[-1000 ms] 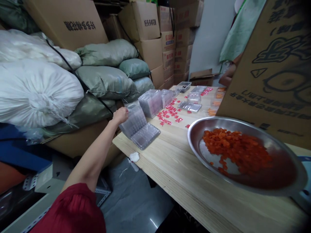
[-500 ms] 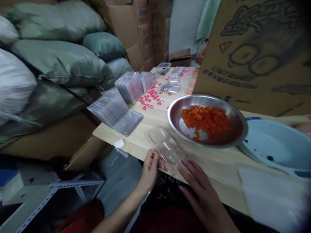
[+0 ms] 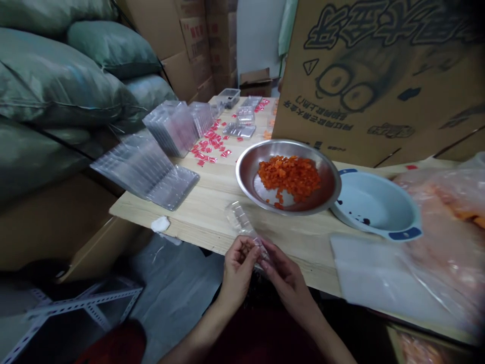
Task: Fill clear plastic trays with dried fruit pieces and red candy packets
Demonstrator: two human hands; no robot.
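Note:
A narrow clear plastic tray with small compartments (image 3: 240, 218) points away from me over the table's front edge. My left hand (image 3: 240, 265) is closed on its near end, fingers curled and thumb on top. On the other side my right hand (image 3: 284, 273) grips the same end between thumb and fingers. Just beyond the tray stands a steel bowl (image 3: 248, 174) holding a heap of small orange pieces (image 3: 291, 177). The tray's near end is partly hidden by my fingers.
Stacked clear plastic cases (image 3: 162, 177) stand at left, with small red packets (image 3: 210, 144) scattered beside them. Right of the bowl are a light blue basin (image 3: 375, 197), a white sheet (image 3: 364, 268) and a plastic bag (image 3: 443, 217). A large cardboard box (image 3: 364, 121) rises behind.
My right hand has gone from spread fingers to gripping the plastic tray. Both hands are now close together at its near end. The view has shifted right.

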